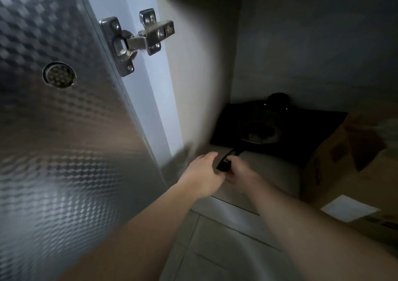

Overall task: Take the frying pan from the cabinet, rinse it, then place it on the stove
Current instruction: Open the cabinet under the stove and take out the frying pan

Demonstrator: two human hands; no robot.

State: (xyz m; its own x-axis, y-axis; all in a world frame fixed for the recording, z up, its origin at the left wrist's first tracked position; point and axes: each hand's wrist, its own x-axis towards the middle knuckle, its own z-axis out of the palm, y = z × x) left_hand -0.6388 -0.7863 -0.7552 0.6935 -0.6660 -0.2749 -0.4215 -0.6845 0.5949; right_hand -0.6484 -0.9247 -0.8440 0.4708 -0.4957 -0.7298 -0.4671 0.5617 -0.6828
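Inside the cabinet [215, 69], both hands meet the frying pan [258, 135] handle; right hand [241, 173] grips it; left hand [204, 173] half-open beside.

Home kitchen, low base cabinet seen from a crouch. Cabinet door [53, 129] swung open at left, faced with embossed checker-pattern metal sheet, round vent grille [59, 74] set in it. Concealed cup hinge [137, 40] bolts door to the pale side panel [193, 75]. Inside: plain light walls, dim, a black frying pan [258, 134] resting on a dark flat item on the cabinet floor, brown cardboard box [353, 162] with white label just beside it at right. Pale tiled floor [226, 248] below the cabinet edge.
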